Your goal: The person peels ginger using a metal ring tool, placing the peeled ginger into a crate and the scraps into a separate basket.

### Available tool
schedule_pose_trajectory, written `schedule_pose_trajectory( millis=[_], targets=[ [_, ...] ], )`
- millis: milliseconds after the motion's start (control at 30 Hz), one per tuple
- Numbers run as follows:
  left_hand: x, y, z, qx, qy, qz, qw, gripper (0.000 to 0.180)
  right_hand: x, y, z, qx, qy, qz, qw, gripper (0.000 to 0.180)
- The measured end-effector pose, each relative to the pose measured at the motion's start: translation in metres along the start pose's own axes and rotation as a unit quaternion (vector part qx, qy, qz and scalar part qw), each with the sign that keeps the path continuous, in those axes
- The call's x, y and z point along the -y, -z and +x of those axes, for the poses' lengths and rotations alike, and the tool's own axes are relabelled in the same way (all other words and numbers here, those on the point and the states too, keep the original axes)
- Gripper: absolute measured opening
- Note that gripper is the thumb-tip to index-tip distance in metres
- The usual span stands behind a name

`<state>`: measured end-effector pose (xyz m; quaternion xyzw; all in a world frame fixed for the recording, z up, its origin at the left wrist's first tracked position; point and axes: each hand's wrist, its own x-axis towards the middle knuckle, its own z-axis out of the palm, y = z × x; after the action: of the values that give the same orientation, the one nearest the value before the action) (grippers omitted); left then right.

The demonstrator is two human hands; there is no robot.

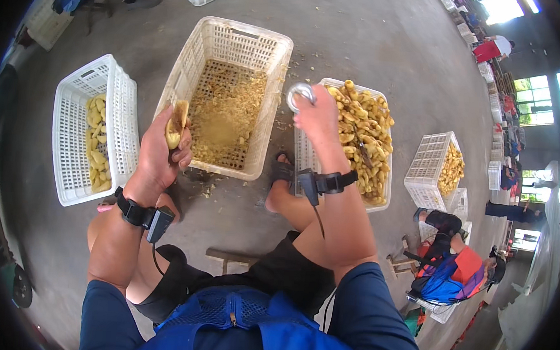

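Observation:
My left hand (161,152) grips a pale yellow peeled root piece (178,122) at the near left rim of the middle white crate (180,73), which holds a layer of peel scraps (222,117). My right hand (317,116) is closed around a small round metal scraper (299,94), raised between the middle crate and the right white crate (302,152) full of unpeeled knobbly yellow roots (363,132). Both wrists wear black strapped devices.
A white crate (69,156) on the left holds several peeled pieces. Another crate of roots (434,165) stands further right, near a seated person in blue (447,268). More crates sit at the back. I sit on a low wooden stool (230,256) on a concrete floor.

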<state>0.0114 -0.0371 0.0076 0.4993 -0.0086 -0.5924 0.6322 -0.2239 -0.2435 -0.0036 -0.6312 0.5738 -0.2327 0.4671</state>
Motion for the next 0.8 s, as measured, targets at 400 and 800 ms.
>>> schedule_pose_trajectory(
  millis=[400,800],
  targets=[
    [0.018,-0.027,0.005,0.057,0.020,0.044,0.997,0.041,-0.160,0.126,0.031,-0.036,-0.204,-0.232,0.950,0.035],
    [0.018,-0.035,0.017,0.055,0.024,0.044,0.997,0.040,-0.200,0.167,0.025,-0.180,-0.315,-0.411,0.836,0.036]
  ],
)
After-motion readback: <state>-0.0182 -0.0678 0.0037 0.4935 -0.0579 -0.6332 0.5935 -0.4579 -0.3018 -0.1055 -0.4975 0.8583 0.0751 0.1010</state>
